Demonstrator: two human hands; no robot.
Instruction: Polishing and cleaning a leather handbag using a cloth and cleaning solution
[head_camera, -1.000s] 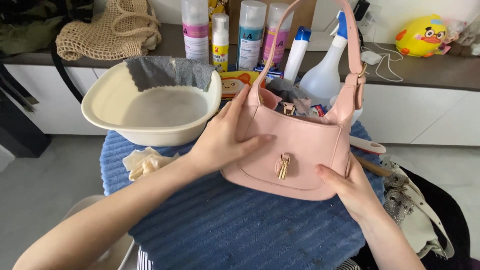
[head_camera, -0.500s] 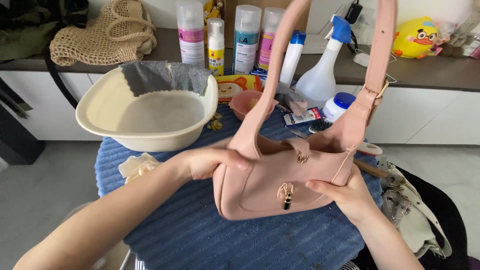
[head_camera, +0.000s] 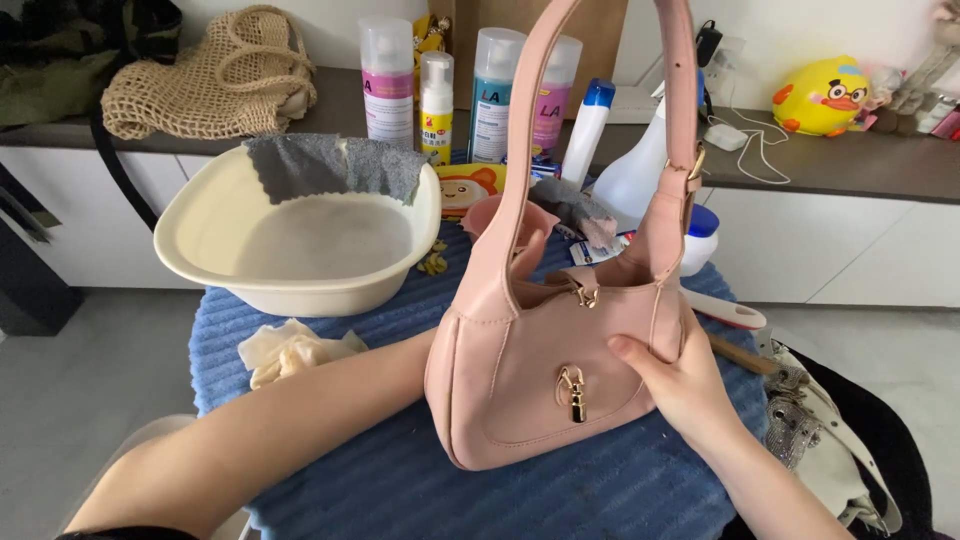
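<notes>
Pink handbag (head_camera: 545, 385) upright on blue tabletop (head_camera: 400, 480); right hand (head_camera: 685, 385) grip clasping its front; left hand behind it, grip state indeterminable.

Soft, even daylight lit the scene brightly, with only faint shadows under the cream plastic basin (head_camera: 300, 255) and the pink leather handbag (head_camera: 550, 380). The picture was sharp at the centre, with straight lines bowing slightly near the edges and no harsh glare.
</notes>
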